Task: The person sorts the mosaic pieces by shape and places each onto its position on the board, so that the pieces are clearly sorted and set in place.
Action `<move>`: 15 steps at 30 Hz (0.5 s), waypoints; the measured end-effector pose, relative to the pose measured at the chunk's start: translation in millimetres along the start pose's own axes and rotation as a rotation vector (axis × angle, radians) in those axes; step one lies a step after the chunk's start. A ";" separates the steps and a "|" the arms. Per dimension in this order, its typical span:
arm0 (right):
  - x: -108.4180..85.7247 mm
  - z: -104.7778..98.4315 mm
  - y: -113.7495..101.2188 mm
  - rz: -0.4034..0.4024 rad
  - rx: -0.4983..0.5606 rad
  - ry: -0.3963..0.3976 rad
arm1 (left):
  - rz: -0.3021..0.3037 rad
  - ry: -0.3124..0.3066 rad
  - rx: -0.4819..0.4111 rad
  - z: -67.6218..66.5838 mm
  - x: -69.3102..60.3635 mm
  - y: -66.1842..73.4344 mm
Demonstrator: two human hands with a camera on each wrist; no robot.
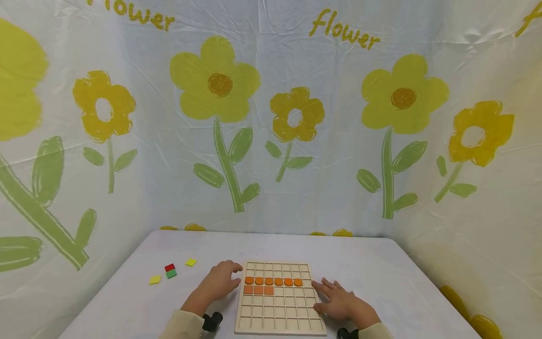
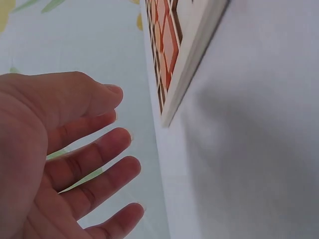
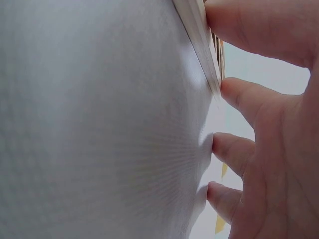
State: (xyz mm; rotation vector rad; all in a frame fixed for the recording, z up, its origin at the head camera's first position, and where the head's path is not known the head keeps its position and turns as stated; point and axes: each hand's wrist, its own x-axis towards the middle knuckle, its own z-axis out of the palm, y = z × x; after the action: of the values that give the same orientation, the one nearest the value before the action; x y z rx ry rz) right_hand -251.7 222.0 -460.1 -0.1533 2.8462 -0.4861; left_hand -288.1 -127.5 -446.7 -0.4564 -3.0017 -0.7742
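Observation:
A pale wooden grid board lies on the table, with a row of several orange round pieces and, below it at the left, three orange square pieces. My left hand is just left of the board, fingers relaxed and holding nothing; in the left wrist view the hand is apart from the board's edge. At the board's right edge, my right hand touches with thumb and a fingertip; the right wrist view shows the hand against the board's side, fingers spread.
Left of the board on the white table lie two yellow squares, a red square and a green square. A flower-printed cloth hangs behind the table and at both sides.

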 end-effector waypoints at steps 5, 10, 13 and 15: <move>1.5 0.0 1.3 -0.002 0.001 0.004 | -0.019 0.041 0.037 -6.7 -2.5 -13.0; 1.0 -0.1 1.9 -0.005 0.001 0.001 | -0.049 0.078 0.071 -11.4 -7.4 -27.8; 0.7 0.2 2.0 -0.004 0.004 -0.002 | -0.067 0.085 0.091 -14.5 -10.3 -36.1; 0.6 0.1 1.8 -0.007 0.003 -0.001 | -0.085 0.086 0.099 -16.7 -11.5 -41.6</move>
State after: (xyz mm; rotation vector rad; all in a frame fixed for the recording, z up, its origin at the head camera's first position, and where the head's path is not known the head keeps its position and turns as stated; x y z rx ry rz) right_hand -252.3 223.6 -461.0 -0.1626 2.8449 -0.4915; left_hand -289.8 -173.4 -452.6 -0.2868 -2.9784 -0.6291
